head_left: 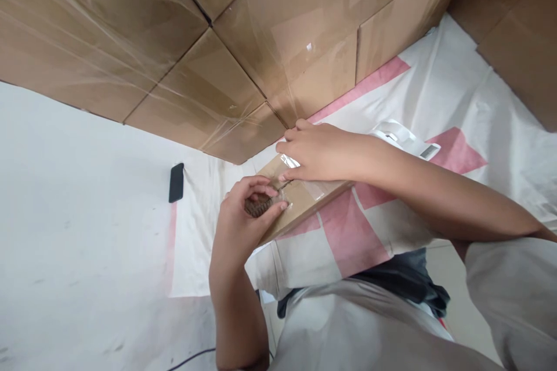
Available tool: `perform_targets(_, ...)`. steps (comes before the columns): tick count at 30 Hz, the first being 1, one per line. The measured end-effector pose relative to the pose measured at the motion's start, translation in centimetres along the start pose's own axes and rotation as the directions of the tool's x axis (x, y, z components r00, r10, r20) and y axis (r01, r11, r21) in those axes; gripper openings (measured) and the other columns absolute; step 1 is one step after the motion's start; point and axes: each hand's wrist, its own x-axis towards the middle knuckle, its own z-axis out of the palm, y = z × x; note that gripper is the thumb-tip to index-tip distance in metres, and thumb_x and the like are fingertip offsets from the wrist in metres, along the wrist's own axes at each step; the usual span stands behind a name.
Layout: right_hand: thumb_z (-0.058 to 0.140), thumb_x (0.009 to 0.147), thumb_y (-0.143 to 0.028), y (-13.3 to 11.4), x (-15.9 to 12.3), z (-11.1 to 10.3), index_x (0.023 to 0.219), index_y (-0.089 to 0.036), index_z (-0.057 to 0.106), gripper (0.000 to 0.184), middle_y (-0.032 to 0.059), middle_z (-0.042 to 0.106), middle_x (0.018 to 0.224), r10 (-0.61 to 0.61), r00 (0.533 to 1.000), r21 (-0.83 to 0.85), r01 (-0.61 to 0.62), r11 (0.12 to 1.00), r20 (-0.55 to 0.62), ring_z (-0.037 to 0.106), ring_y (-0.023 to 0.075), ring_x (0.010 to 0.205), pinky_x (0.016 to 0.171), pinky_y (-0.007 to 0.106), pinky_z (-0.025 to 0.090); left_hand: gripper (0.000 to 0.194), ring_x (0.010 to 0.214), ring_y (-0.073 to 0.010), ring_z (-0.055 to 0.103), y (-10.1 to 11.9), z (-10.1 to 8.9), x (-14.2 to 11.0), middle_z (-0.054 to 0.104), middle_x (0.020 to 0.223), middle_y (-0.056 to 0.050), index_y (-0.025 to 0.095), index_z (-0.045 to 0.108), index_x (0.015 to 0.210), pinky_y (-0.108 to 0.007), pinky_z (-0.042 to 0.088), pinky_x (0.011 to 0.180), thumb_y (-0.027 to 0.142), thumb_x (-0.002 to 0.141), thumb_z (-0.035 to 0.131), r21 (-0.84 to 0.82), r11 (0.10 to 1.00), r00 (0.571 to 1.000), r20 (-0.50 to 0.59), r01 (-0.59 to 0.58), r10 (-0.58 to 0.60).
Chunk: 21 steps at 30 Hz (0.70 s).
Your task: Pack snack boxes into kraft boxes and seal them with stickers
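Observation:
A long, flat cardboard box [300, 200] lies at a slant on the cloth before me, with shiny clear tape on its top. My left hand [243, 208] curls its fingers and thumb round what looks like a roll of tape [259, 207] at the box's near left end. The roll's brown, ridged inside shows between the fingers; the rest is hidden. My right hand [311, 151] rests on the box's far side, fingers spread and palm down, with its thumb beside the top seam.
Large stacked cartons [243, 64] wrapped in clear film rise just behind the box. A white plastic device [404, 138] sits beyond my right forearm. A black phone [176, 183] lies left on the white and pink cloth [352, 232]. More cardboard [517, 40] stands at the right.

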Motion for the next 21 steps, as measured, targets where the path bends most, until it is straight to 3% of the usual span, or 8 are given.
perform_targets(6, 0.064, 0.097, -0.052, 0.11, 0.07, 0.25, 0.122, -0.017, 0.069, 0.044, 0.0162, 0.068, 0.121, -0.009, 1.0, 0.004, 0.009, 1.0, -0.023, 0.054, 0.0363, 0.118, 0.084, 0.04, 0.045, 0.035, 0.113, -0.0256, 0.059, -0.31, -0.32, 0.31, 0.068, 0.118, -0.003, 0.029, 0.067, 0.106, -0.042, 0.048, 0.097, 0.036, 0.077, 0.086, 0.184, 0.975, 0.99, -0.055, -0.12, 0.132)
perform_targets(13, 0.063, 0.097, -0.05, 0.0, 0.03, 0.2, 0.123, -0.016, 0.068, 0.043, 0.0168, 0.068, 0.12, -0.002, 1.0, -0.002, 0.002, 1.0, -0.017, 0.054, 0.0368, 0.118, 0.082, 0.041, 0.045, 0.036, 0.138, -0.0329, 0.048, -0.17, -0.28, 0.31, 0.056, 0.145, -0.004, 0.031, 0.067, 0.107, -0.055, 0.039, 0.114, 0.039, 0.077, 0.086, 0.217, 0.975, 0.998, -0.034, -0.051, 0.06)
perform_targets(18, 0.061, 0.098, -0.052, 0.09, 0.01, 0.33, 0.125, -0.015, 0.068, 0.046, 0.017, 0.068, 0.12, -0.021, 0.999, -0.011, 0.02, 1.0, -0.029, 0.054, 0.0374, 0.117, 0.08, 0.041, 0.046, 0.036, 0.147, -0.0331, 0.041, -0.28, -0.19, 0.12, 0.051, 0.152, -0.005, 0.031, 0.065, 0.111, -0.057, 0.037, 0.118, 0.042, 0.081, 0.082, 0.188, 0.982, 1.0, -0.001, -0.03, 0.031)
perform_targets(21, 0.061, 0.098, -0.052, 0.15, -0.01, 0.42, 0.125, -0.015, 0.068, 0.046, 0.0168, 0.068, 0.121, -0.026, 0.999, -0.012, 0.026, 1.0, -0.04, 0.054, 0.0373, 0.118, 0.081, 0.041, 0.045, 0.039, 0.152, -0.0343, 0.036, -0.43, -0.15, 0.04, 0.04, 0.161, -0.006, 0.031, 0.065, 0.113, -0.057, 0.034, 0.121, 0.047, 0.082, 0.081, 0.165, 0.986, 1.0, 0.009, -0.019, 0.018)
